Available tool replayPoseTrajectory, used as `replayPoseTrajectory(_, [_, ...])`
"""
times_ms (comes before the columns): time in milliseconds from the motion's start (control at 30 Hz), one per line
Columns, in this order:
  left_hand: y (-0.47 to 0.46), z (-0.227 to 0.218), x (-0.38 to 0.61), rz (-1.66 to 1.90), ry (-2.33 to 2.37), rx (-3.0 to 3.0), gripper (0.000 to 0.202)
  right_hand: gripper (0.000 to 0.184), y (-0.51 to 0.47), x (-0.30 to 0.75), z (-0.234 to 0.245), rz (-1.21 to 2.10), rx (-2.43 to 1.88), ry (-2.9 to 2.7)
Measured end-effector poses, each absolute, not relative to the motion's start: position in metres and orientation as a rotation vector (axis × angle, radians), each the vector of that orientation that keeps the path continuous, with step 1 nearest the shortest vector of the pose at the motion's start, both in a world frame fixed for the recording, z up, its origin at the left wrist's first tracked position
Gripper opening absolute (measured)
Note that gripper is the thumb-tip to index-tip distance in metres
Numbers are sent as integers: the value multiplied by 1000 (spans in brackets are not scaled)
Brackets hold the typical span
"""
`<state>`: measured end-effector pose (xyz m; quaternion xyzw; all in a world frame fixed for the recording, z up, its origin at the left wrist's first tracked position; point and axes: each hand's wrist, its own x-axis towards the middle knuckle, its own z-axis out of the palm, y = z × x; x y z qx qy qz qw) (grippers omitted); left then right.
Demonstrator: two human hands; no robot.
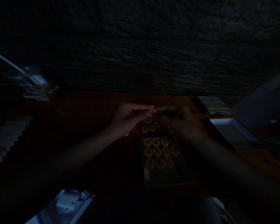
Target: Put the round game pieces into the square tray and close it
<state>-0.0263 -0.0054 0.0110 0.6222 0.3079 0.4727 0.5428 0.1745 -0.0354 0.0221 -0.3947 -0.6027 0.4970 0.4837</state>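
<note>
The scene is very dark. My left hand [128, 118] and my right hand [179, 121] meet above the table, and both pinch one round pale game piece [152, 112] between their fingertips. Just below them two loose round pieces [148, 128] lie on the dark red table. Nearer to me stands a shallow box [168, 179] with several round wooden pieces [160, 151], marked in red or black characters, laid in rows in its far half. The near half of the box is bare.
A stone-textured wall runs along the back. At the far right lie a flat printed box [214, 104] and a light tray or lid [234, 132]. A clear plastic thing [35, 82] sits far left. White paper with a device [67, 202] lies at the near edge.
</note>
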Motion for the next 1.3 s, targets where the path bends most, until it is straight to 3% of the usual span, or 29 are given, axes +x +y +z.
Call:
replayPoseTrajectory(633, [-10,10,-24,1118,700,1703,27,41,-39,167,23,1224,-1014,-1394])
replayPoseTrajectory(867, [-8,8,-26,1111,687,1643,41,39,-41,169,27,1219,-1019,-1397])
replayPoseTrajectory(1300, [-8,12,-27,1150,704,1609,28,40,-41,172,25,1099,-1026,-1524])
